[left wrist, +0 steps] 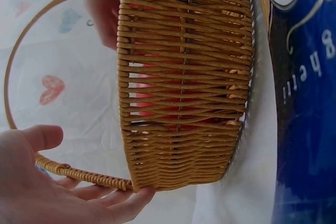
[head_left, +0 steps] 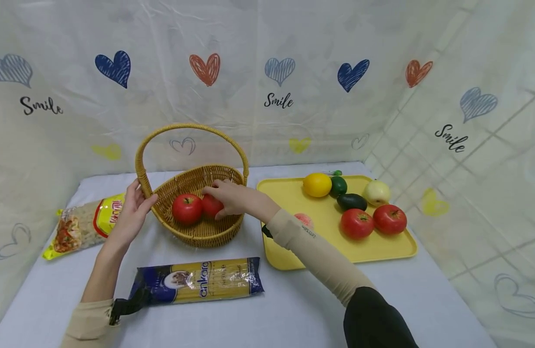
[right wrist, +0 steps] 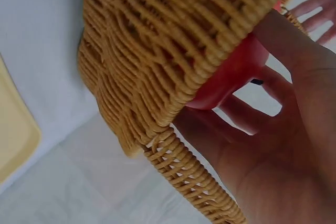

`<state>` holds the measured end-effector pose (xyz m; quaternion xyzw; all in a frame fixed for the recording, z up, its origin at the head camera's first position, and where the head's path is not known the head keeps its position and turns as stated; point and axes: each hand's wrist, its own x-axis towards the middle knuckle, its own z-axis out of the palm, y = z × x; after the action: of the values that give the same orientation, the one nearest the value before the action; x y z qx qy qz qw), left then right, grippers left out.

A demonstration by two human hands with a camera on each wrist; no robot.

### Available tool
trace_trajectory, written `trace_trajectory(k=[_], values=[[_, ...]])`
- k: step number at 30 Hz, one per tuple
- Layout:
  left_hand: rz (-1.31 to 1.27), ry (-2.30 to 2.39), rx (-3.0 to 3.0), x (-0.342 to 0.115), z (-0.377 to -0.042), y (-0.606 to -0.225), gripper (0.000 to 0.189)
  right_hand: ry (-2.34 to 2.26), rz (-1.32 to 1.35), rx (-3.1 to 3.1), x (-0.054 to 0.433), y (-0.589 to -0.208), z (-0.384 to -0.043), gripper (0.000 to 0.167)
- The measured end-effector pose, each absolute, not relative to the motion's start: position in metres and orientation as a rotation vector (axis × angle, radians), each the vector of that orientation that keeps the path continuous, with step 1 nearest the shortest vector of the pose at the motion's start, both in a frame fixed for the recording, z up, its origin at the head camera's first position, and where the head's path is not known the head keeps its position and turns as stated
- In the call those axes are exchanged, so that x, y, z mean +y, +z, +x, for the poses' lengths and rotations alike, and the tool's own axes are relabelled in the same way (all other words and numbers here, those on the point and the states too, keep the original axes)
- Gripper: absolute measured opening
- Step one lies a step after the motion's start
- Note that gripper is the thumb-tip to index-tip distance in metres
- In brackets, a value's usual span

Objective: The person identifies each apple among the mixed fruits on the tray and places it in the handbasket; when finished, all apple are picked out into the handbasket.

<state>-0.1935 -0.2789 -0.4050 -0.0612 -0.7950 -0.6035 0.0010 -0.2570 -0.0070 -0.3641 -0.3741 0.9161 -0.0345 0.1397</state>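
Note:
My right hand (head_left: pixel 229 197) reaches into the wicker basket (head_left: pixel 206 238) and grips a red apple (head_left: pixel 211 207), fingers curled around it. Another red apple (head_left: pixel 187 209) lies beside it on the left. In the right wrist view, the gripped apple (right wrist: pixel 231 80) shows at the basket's rim, below the curled right hand (right wrist: pixel 273 145). My left hand (head_left: pixel 134 210) is at the basket's left side, touching it where the handle (head_left: pixel 141 169) meets the rim. The left wrist view shows the left hand's fingers (left wrist: pixel 123 203) nearly straight against handle and rim, its thumb held away.
A yellow tray (head_left: pixel 289 261) on the right holds a lemon (head_left: pixel 317 185), dark green fruits (head_left: pixel 352 202), a pale round fruit (head_left: pixel 377 193), red apples (head_left: pixel 356 224) and a partly hidden peach (head_left: pixel 304 220). A spaghetti pack (head_left: pixel 202 280) lies in front; a yellow-ended food bag (head_left: pixel 82 225) lies left.

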Motion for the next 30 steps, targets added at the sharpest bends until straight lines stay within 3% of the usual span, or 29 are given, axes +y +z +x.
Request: trace_trajectory(k=[30], values=[[-0.198, -1.905, -2.509, -0.282, -0.196, -0.406, 0.078, -0.018, -1.003, 2.670, -0.031, -0.373, -0.292, 0.072]])
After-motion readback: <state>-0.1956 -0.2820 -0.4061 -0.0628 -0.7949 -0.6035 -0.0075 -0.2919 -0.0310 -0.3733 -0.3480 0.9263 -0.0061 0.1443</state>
